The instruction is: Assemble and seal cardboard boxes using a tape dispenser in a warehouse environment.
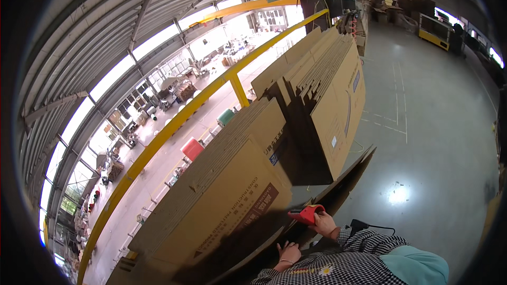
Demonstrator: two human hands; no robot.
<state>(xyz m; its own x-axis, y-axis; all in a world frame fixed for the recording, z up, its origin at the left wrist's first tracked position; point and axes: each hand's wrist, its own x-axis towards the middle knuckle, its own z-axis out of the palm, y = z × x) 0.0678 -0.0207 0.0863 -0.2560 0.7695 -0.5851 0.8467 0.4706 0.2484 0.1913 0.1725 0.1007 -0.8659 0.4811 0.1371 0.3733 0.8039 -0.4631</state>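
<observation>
A yellow rail (232, 75) curves from upper centre to lower left; a roof (79, 34) spans the upper left, grey floor (438, 121) the right.

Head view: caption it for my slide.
Right hand holding a red tool, left hand at a cardboard sheet, beside upright carton stacks and a yellow rail.
</observation>
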